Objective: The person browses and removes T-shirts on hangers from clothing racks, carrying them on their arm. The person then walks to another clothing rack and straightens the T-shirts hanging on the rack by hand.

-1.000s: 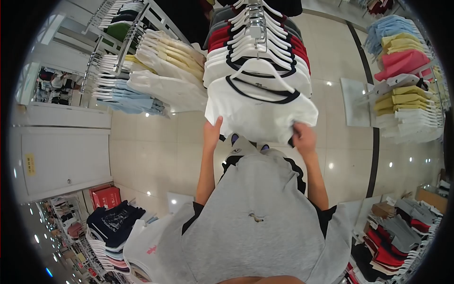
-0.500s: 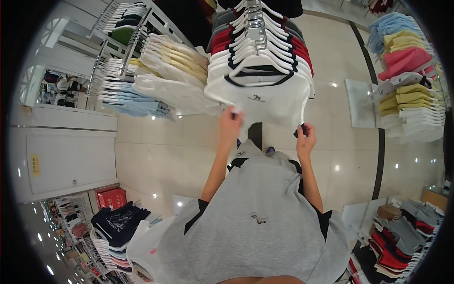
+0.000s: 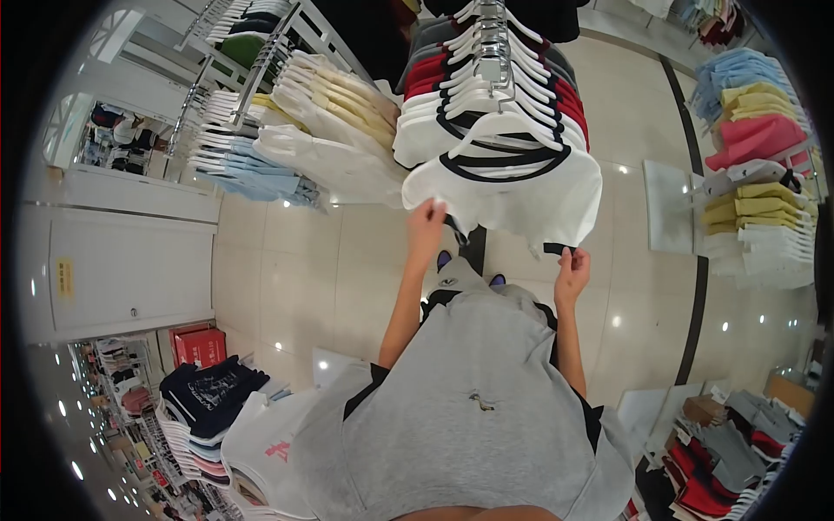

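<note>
Straightening the front white T-shirt (image 3: 521, 195) on the rack (image 3: 491, 52): left hand (image 3: 426, 227) and right hand (image 3: 573, 265) pinching its hem; next, likely letting go evenly.

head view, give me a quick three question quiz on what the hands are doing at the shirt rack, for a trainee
1. True or false: both hands hold the front white shirt on the rack.
2. Which hand grips the shirt's dark-trimmed sleeve edge? A) left hand B) right hand
3. What colour are the shirts hanging just behind the white ones on this rail?

Key:
1. True. The left hand holds its lower left edge, and the right hand holds the other side.
2. B. Its fingers pinch the dark trim.
3. Red: the red shirts hang behind the white ones.
</note>
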`<state>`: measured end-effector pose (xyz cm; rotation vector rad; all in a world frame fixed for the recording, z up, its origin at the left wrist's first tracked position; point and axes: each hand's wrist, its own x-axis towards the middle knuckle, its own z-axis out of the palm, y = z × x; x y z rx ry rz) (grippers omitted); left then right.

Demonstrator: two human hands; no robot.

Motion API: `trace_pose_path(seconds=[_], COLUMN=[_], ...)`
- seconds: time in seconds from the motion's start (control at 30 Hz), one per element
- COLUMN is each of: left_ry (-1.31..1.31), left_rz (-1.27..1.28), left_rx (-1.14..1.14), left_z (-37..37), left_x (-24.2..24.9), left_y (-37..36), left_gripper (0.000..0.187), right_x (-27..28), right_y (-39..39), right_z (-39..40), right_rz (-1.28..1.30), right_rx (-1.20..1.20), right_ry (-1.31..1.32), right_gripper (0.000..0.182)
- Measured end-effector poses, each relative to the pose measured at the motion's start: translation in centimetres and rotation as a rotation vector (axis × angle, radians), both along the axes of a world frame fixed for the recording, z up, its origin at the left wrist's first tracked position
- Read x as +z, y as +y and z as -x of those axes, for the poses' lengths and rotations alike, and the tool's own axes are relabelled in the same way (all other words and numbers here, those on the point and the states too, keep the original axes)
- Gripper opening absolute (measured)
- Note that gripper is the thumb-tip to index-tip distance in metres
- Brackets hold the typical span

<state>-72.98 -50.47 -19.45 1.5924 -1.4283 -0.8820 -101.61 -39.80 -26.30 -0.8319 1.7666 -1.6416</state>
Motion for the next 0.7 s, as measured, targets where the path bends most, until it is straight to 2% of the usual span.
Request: trace_pose_path(seconds=[0.03, 0.07, 0.13, 0.17, 0.23, 0.27, 0.33, 0.4, 0.47, 0.53, 0.63, 0.7], left_ry=[0.092, 0.094, -0.249, -0.247, -0.219, -0.216, -0.503, -0.515, -0.614, -0.637, -0.731, -0.793], left_rz=[0.005, 0.004, -0.054, -0.062, -0.173, -0.174, -0.113, -0.154, -0.322, -0.375, -0.492, -0.56], left_rx=[0.133, 0.136, -0.208, -0.198, -0.502, -0.497, -0.55, -0.518, -0.461, -0.447, -0.489, -0.541], left_z=[0.2, 0.5, 0.8, 0.6, 0.1, -0.5, -2.5, -5.3, -8.1, -10.6, -11.3, -11.5], left_x=[0.2, 0.4, 0.4, 0.2, -0.3, -1.2, -4.5, -6.5, -7.3, -7.3, -5.3, -5.5], left_y=[0.1, 0.4, 1.4, 1.7, 1.8, 1.8, 2.2, 2.5, 2.2, 0.8, -3.4, -5.9], left_gripper=[0.026, 0.026, 0.025, 0.025, 0.031, 0.031, 0.027, 0.029, 0.029, 0.028, 0.024, 0.023], right_x=[-0.1, -0.2, -0.3, -0.4, -0.9, -1.7, -2.9, -4.0, -4.1, -2.0, 5.5, 6.8], right_y=[-0.1, -0.2, -0.2, -0.2, -0.3, -0.2, -0.9, -2.5, -5.3, -9.0, -14.9, -18.0], right_z=[0.1, 0.1, 0.3, 0.2, 0.2, 0.7, 2.3, 4.6, 8.1, 10.5, 10.4, 10.3], right_rz=[0.0, 0.007, 0.006, -0.009, -0.022, -0.032, -0.044, 0.037, 0.063, 0.062, 0.075, 0.088], right_rx=[0.002, -0.008, -0.006, 0.002, 0.018, 0.04, 0.071, -0.015, -0.087, -0.104, -0.098, -0.1], right_ry=[0.001, -0.025, -0.048, -0.061, -0.074, -0.047, -0.012, 0.027, 0.036, 0.025, -0.026, -0.065], right_gripper=[0.019, 0.02, 0.02, 0.017, 0.014, 0.011, 0.01, 0.018, 0.022, 0.023, 0.026, 0.028])
